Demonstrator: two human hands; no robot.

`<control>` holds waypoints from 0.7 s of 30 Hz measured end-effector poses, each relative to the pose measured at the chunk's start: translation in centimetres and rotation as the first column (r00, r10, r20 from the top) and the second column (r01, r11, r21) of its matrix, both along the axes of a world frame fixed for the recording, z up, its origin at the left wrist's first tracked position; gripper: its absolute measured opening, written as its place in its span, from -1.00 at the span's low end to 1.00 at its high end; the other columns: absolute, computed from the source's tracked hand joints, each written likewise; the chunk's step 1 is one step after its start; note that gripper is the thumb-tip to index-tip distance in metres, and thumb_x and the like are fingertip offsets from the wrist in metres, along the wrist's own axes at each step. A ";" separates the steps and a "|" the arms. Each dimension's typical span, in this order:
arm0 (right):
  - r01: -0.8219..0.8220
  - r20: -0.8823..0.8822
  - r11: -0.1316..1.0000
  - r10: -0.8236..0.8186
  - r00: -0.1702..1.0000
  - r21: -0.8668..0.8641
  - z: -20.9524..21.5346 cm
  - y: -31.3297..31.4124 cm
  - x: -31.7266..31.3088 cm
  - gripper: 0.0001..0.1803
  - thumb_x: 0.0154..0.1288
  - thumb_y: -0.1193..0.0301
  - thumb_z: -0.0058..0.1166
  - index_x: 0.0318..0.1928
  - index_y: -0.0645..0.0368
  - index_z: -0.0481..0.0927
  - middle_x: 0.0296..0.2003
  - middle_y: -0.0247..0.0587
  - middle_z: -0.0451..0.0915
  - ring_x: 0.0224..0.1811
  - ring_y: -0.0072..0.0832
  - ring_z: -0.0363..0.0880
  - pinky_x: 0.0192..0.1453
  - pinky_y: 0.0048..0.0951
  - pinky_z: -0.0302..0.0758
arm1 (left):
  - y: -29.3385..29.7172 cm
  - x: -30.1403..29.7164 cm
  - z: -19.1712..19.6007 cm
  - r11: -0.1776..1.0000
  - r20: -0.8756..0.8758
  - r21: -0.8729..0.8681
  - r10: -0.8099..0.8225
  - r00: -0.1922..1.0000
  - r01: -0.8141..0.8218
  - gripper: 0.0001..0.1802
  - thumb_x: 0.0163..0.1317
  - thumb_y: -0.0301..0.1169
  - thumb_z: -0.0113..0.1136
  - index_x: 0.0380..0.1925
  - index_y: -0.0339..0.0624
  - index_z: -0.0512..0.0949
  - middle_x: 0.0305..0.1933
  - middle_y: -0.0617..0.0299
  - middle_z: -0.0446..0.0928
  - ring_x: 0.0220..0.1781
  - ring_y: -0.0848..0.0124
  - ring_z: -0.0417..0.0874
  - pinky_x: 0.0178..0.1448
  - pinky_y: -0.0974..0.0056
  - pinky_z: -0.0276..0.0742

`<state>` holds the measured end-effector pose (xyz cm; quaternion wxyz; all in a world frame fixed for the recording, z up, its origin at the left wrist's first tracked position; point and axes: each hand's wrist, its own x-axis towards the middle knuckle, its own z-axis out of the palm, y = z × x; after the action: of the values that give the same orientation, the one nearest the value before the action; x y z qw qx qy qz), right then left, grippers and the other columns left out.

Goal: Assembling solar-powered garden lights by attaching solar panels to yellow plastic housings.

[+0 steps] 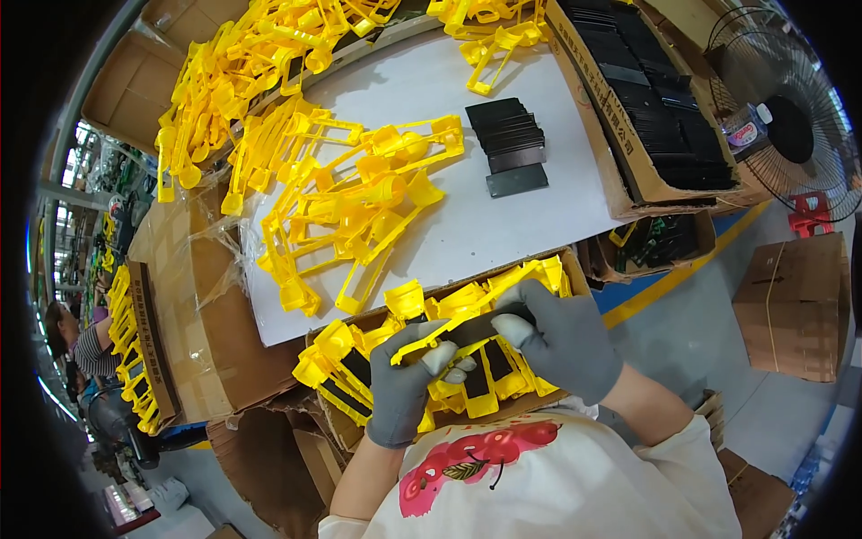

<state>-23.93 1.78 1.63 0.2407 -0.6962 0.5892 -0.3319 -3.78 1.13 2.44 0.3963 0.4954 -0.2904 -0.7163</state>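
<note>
Both my hands wear grey gloves and meet over an open carton (577, 271) at the table's near edge. My left hand (400, 388) is closed around the left end of a yellow plastic frame (433, 339). My right hand (567, 343) grips the same frame at its right end, thumb pressed near a black strip (472, 331) lying along it. Whether the strip is fully seated cannot be seen. Below them the carton holds several yellow frames (337, 346) with black strips in them. On the white table beyond are loose yellow frames (382, 193) and a fanned stack of black strips (507, 130).
A large heap of yellow frames (260, 58) fills the far left. At the right stands a carton of black strips (660, 99), with a fan (790, 130) beyond it. A brown carton (790, 305) sits on the floor. Another person (94, 346) is at the far left.
</note>
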 end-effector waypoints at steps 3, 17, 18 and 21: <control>0.069 -0.153 0.998 -0.065 0.986 0.017 2.2 0.2 -0.3 -0.54 0.15 0.02 0.24 -0.09 0.05 0.50 -0.56 -0.26 0.54 -0.56 -0.26 0.57 -0.51 -0.34 0.46 | 0.1 0.8 0.6 1.000 0.153 -0.010 -0.017 0.988 0.019 -0.76 0.18 -0.59 0.19 -0.14 -0.47 0.57 -0.30 0.09 0.61 -0.40 0.37 0.68 -0.37 0.41 0.55; 0.092 -0.187 0.985 -0.063 0.980 0.149 -2.1 8.2 -1.3 -0.67 0.15 0.05 0.26 -0.40 0.04 0.62 -0.73 -0.26 0.48 -0.71 -0.31 0.49 -0.61 -0.37 0.37 | 0.0 -0.6 0.2 0.934 0.370 -0.046 -0.314 0.874 0.355 -0.80 0.07 -0.60 0.33 -0.32 -0.28 0.52 -0.42 0.29 0.53 -0.54 0.60 0.54 -0.51 0.50 0.47; 0.089 -0.187 0.985 -0.060 0.981 0.148 -1.8 8.3 -1.3 -0.67 0.15 0.05 0.26 -0.40 0.04 0.62 -0.73 -0.26 0.48 -0.71 -0.31 0.49 -0.61 -0.37 0.37 | -0.1 -0.8 -0.2 0.930 0.368 -0.080 -0.307 0.878 0.359 -0.79 0.05 -0.61 0.33 -0.32 -0.27 0.50 -0.42 0.31 0.52 -0.55 0.61 0.52 -0.50 0.50 0.45; 0.124 -0.166 0.959 -0.083 0.983 0.254 -1.5 8.0 -1.3 -0.68 0.16 0.12 0.28 -0.42 0.12 0.63 -0.68 -0.22 0.53 -0.66 -0.34 0.54 -0.56 -0.39 0.42 | -0.3 -1.1 0.2 0.903 0.438 -0.122 -0.324 0.838 0.413 -0.77 0.05 -0.59 0.34 -0.32 -0.25 0.48 -0.43 0.32 0.50 -0.56 0.65 0.49 -0.48 0.49 0.43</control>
<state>-25.27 9.76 0.16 0.2673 -0.6497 0.6806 -0.2080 -4.85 0.84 2.68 0.2314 0.5229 -0.5314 -0.6251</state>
